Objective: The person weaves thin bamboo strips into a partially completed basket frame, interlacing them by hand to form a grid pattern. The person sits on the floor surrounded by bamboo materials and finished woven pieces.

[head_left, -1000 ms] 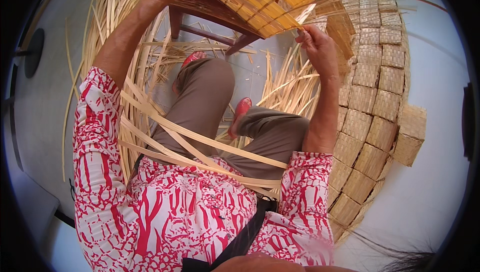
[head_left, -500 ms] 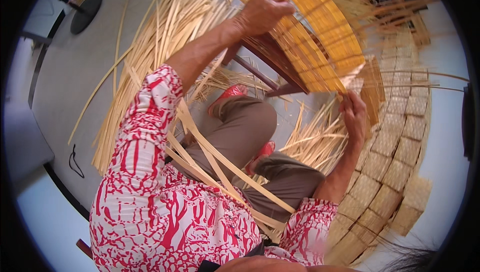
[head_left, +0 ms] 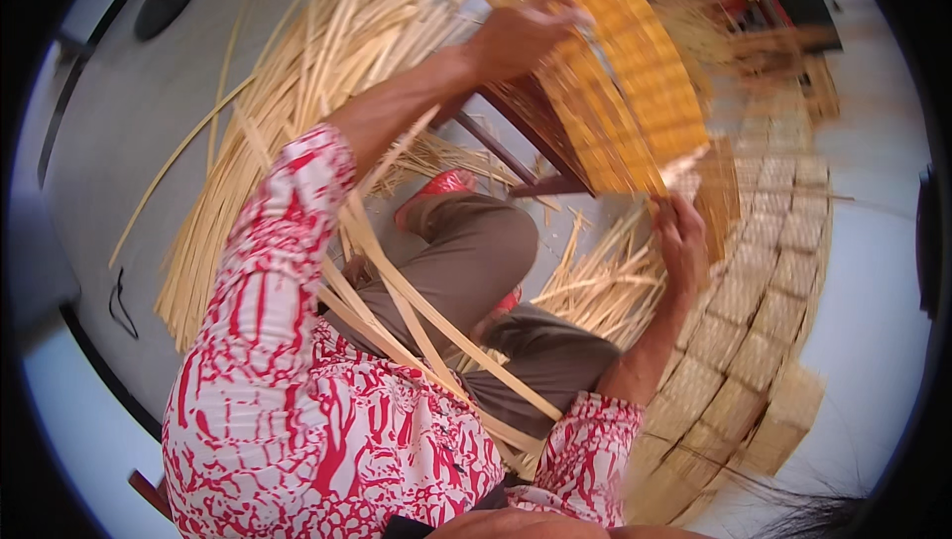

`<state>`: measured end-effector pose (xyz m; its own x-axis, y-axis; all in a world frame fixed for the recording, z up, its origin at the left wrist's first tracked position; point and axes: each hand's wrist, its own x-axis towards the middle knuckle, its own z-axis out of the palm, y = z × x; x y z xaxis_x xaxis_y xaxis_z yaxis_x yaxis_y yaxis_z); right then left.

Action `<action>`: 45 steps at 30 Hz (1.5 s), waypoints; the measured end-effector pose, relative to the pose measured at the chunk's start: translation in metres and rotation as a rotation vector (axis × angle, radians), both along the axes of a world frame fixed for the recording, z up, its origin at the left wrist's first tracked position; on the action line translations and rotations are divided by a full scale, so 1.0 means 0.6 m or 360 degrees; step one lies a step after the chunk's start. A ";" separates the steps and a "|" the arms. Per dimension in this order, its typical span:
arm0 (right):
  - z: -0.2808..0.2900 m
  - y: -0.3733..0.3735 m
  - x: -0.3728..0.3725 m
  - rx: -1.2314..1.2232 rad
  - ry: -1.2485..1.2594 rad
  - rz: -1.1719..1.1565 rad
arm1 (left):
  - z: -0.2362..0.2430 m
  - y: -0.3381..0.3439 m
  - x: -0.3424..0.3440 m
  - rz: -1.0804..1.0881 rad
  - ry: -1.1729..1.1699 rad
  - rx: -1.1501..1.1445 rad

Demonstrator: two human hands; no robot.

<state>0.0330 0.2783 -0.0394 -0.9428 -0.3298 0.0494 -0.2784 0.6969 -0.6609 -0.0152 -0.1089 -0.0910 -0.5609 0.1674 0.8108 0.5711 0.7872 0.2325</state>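
Head view shows my left hand [head_left: 521,35] gripping the top edge of a woven bamboo panel [head_left: 615,83] propped on a wooden stool [head_left: 526,137] ahead of my knees. My right hand [head_left: 682,241] pinches its lower corner. Loose bamboo strips [head_left: 288,113] fan across the floor [head_left: 119,142]; finished woven squares [head_left: 764,291] lie stacked on my right.

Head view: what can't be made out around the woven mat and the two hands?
- Left hand: motion-blurred on the woven mat; grip on it unclear.
- Right hand: its fingers blur into the mat's lower edge, so what they pinch cannot be told.
- Wooden stool: mostly hidden under the mat.
- Stacked woven squares: smeared by blur, count unreadable.
- Top right corner: cut off by the fisheye rim.
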 end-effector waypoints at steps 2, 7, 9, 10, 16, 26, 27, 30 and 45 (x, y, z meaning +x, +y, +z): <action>0.011 -0.032 0.008 0.0095 0.0043 0.0004 | 0.026 0.009 0.029 0.0055 0.0364 0.0250; 0.011 -0.099 0.010 -0.0058 0.0033 0.0282 | 0.037 0.096 0.124 -0.0582 -0.0081 0.0083; 0.004 -0.106 0.013 -0.0097 0.0043 0.0275 | 0.054 0.144 0.130 -0.0631 -0.0291 0.0109; 0.003 -0.112 0.015 -0.0099 0.0025 0.0271 | 0.054 0.154 0.125 -0.0625 -0.0361 0.0097; -0.018 -0.112 0.006 0.0011 0.0342 0.0324 | 0.038 0.181 0.080 -0.0664 -0.0495 -0.0157; -0.017 -0.114 0.019 0.0410 0.0730 0.0281 | 0.056 0.183 0.085 -0.0537 -0.0653 -0.0381; -0.012 -0.115 0.019 0.0350 0.0671 0.0250 | 0.057 0.183 0.085 -0.0513 -0.0668 -0.0378; -0.005 -0.119 0.029 0.0236 0.0549 0.0181 | 0.047 0.174 0.088 -0.0600 -0.0655 -0.0225; -0.033 -0.112 0.021 0.0200 0.0768 0.0308 | 0.065 0.140 0.115 -0.0924 -0.0776 -0.0167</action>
<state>0.0458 0.2113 -0.0595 -0.7440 -0.5267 0.4112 -0.6613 0.6684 -0.3405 0.0540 -0.0249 -0.0521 -0.6496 0.6073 0.4574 0.7518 0.4238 0.5051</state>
